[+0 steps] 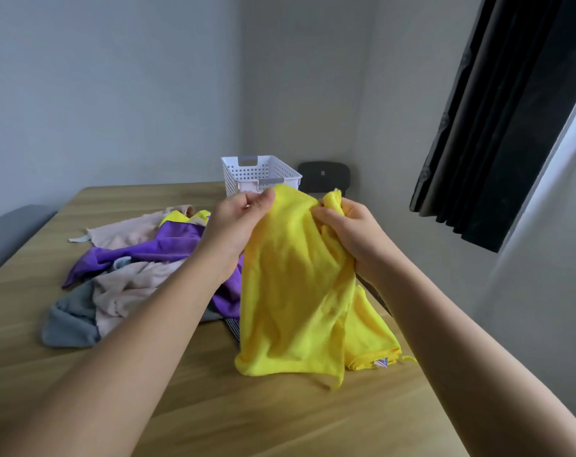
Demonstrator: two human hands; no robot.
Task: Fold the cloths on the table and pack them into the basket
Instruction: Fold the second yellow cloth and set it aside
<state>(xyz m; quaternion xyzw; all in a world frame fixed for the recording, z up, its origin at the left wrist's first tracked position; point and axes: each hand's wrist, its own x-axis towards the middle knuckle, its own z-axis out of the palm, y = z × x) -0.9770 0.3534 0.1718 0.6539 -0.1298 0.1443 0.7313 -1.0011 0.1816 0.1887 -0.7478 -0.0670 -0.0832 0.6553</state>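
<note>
A yellow cloth [296, 291] hangs in the air above the table, its lower edge brushing the tabletop. My left hand [237, 222] pinches its top edge on the left. My right hand [352, 232] grips a bunched part of the top on the right. To the left lies a heap of cloths: a purple one [148, 249], a pale pink one [131, 285], a grey one [72, 321] and another pink one [128, 232]. The white perforated basket [263, 173] stands at the table's far side, behind my hands.
The wooden table [214, 407] fills the lower view; its right edge runs close past my right forearm. A dark chair back [324, 176] stands beyond the basket. A grey chair [9, 232] is at the left. Dark curtains [497, 127] hang on the right.
</note>
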